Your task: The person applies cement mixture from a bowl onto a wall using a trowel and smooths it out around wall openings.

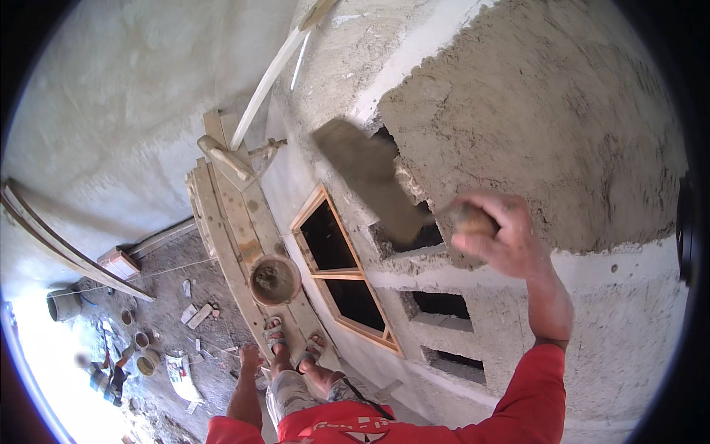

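Observation:
My right hand (510,229) is raised at the wall, its fingers wrapped round the rounded wooden handle (473,220) of a trowel. The trowel's wide blade (370,181) is blurred by motion and looks coated in grey-brown mortar. It lies across part of the openings in the wall. Rough wet mortar (510,126) covers the wall above and beside this hand. Low at my left side hangs my left hand (251,358), its fingers curled in with nothing seen in them. A round tub of mortar (274,280) stands on the planks just ahead of my feet.
I stand on a scaffold of wooden planks (225,214) along the wall. A wooden-framed window (318,274) and block openings (442,304) are beside it. A mortar float (224,161) lies at the far end. Below are buckets (147,362), rubble and another person (111,381).

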A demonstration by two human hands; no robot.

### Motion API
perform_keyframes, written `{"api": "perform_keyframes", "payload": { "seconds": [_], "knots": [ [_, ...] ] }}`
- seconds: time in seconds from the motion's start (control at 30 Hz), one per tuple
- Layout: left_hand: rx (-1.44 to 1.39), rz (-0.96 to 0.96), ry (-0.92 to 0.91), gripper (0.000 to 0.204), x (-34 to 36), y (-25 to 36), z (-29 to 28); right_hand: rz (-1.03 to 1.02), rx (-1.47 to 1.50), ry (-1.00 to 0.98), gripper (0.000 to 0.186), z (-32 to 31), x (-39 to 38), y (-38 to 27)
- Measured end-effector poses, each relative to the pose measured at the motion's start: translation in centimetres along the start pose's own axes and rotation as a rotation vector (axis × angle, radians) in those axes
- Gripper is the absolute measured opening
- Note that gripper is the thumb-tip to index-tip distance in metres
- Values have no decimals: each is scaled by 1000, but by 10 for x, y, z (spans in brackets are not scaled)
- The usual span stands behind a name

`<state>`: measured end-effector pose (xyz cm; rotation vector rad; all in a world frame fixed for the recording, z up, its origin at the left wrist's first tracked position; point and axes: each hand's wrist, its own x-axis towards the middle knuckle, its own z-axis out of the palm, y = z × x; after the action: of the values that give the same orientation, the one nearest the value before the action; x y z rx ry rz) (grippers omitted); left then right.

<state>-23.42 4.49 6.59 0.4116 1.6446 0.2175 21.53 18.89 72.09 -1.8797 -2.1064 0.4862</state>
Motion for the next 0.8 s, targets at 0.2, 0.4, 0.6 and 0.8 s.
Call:
{"api": "perform_keyframes", "payload": {
  "seconds": [0.2, 0.4, 0.6, 0.8],
  "knots": [
    [-28, -42, -65, 37, 4, -24, 6, 381, 609, -119, 44, 12, -8, 36],
    [-64, 27, -48, 32, -40, -14, 10, 531, 151, 786, 35, -68, -36, 116],
    [19, 24, -62, 45, -32, -38, 45, 690, 126, 424, 53, 23, -33, 53],
    [-374, 11, -506, 35, -16, -91, 107, 444, 297, -409, 36, 328, -84, 142]
  ]
}}
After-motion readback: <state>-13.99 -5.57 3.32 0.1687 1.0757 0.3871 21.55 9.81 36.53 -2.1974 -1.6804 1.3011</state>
